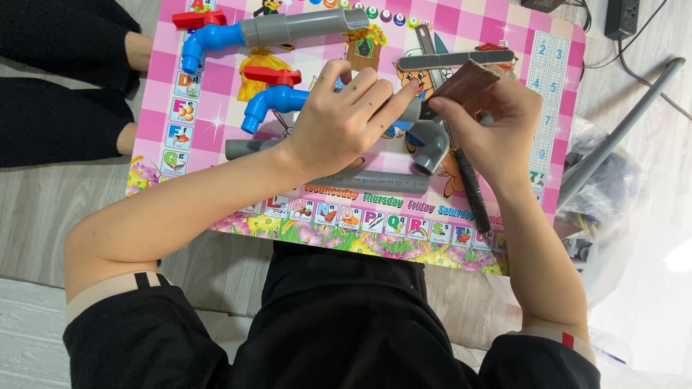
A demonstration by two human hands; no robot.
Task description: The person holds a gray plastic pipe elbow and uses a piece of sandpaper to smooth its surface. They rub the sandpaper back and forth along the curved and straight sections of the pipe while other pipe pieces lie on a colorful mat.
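Note:
My left hand point(344, 115) is closed around a grey pipe piece whose grey elbow fitting point(430, 146) sticks out to the right of the fingers. A blue tap with a red handle point(272, 97) lies right beside that hand. My right hand point(494, 119) pinches a small brown piece of sandpaper point(465, 81) against the pipe end near the left index finger. Both hands work above a small pink children's table point(548, 108) with letters and cartoon pictures.
A second blue tap with a red handle joined to a grey pipe point(274, 30) lies at the table's top. Loose grey pipes point(367, 180), a hacksaw point(468, 184) and a long grey pipe point(620, 133) on the floor at right. Another person's legs point(65, 79) at upper left.

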